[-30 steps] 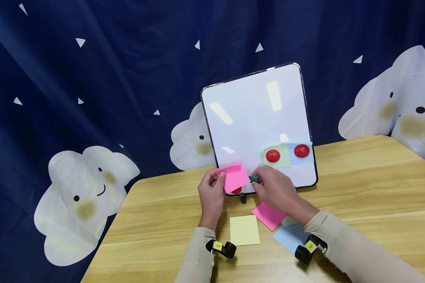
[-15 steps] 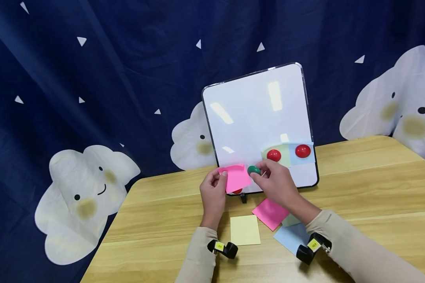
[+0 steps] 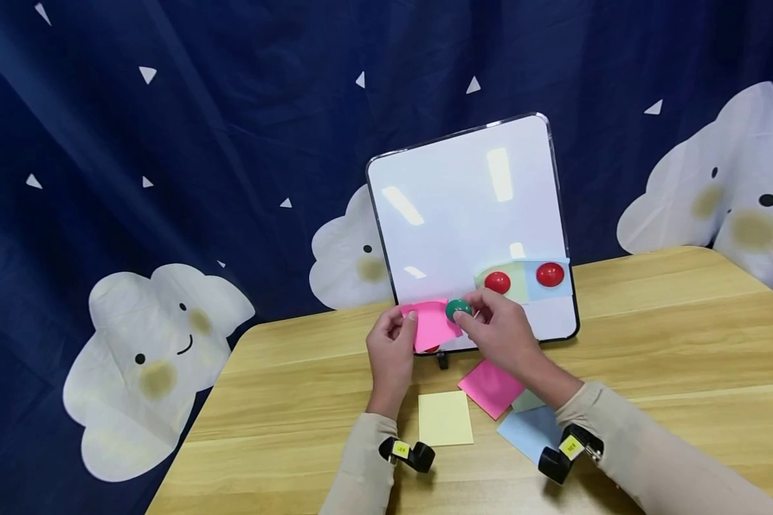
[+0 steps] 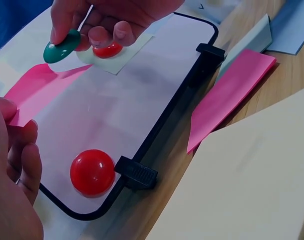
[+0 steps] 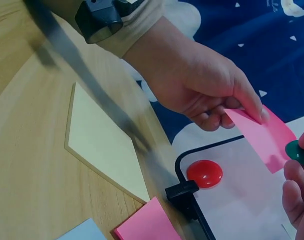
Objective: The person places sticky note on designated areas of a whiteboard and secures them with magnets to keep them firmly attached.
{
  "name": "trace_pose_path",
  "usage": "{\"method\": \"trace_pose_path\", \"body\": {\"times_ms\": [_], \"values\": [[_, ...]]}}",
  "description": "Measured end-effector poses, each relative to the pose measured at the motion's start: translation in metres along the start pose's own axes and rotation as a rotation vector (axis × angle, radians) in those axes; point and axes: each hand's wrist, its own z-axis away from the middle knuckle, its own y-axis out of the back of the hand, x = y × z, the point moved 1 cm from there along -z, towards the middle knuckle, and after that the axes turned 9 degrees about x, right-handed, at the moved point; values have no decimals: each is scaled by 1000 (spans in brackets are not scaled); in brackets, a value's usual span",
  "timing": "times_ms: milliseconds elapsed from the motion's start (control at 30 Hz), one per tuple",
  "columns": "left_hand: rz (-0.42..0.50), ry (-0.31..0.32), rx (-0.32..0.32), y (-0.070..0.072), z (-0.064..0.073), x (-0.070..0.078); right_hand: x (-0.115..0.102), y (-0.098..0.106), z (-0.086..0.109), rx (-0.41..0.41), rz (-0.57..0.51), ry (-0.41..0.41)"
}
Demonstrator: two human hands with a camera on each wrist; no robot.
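Observation:
Between thumb and fingers, my left hand (image 3: 389,354) pinches a pink sticky note (image 3: 433,327) by its left edge, in front of the lower left of a whiteboard (image 3: 464,207). My right hand (image 3: 504,332) pinches a round green magnet (image 3: 459,310) at the note's upper right corner. In the left wrist view the green magnet (image 4: 62,46) appears just over the note's edge; whether they touch I cannot tell. A red magnet (image 4: 92,172) sits on the board's lower corner, mostly hidden behind the note in the head view.
Red magnets hold a green note (image 3: 518,282) and a blue note (image 3: 560,286) on the board's lower right. On the wooden table (image 3: 283,400) lie a yellow pad (image 3: 445,418), a pink pad (image 3: 489,390) and a blue pad (image 3: 528,431). Black clips (image 4: 137,172) grip the board's bottom edge.
My right hand has raised the green magnet, turned its round face into view and brought it left to the pink note's upper corner. The pink note has straightened and shifted slightly right.

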Motion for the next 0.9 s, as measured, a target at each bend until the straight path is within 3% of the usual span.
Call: {"method": "trace_pose_path", "body": {"times_ms": [133,400,700,900], "values": [[-6,12,-5,-2,-4,-16,-2,0,1,4,-1,23],[7,-33,-33,-4,-3,-16,-8,-3,4,2,14,87],[5,-26,-148,-5,2,-11,-11,-2,5,3,22,113],[92,-43,-234,-6,5,-8,-10,-2,5,10,32,124]]}}
